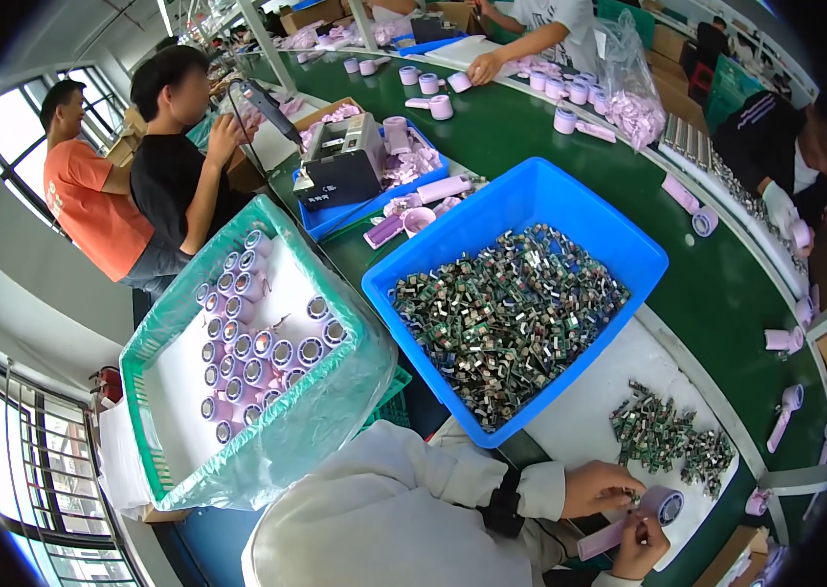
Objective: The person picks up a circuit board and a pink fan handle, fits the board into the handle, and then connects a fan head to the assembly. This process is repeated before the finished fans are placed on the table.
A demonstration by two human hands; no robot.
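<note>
In my right hand (640,545) is a lilac handheld fan body (664,505), its round head facing up and to the right and its flat handle (601,541) pointing down-left. Right beside that head, my left hand (601,488) has its fingertips pinched on a tiny greenish piece that looks like a small circuit board (634,497); fingers partly cover it. Beyond the hands, a loose heap of small green circuit boards (668,430) lies on a white sheet (584,430).
A blue bin (628,264) full of circuit boards stands ahead; left of it, a green plastic-lined crate (154,460) holds lilac round fan heads. Behind sits a black device (345,171). A green conveyor (726,293) carries fan parts. Several co-workers stand around, one hand (485,68) reaching onto the belt.
</note>
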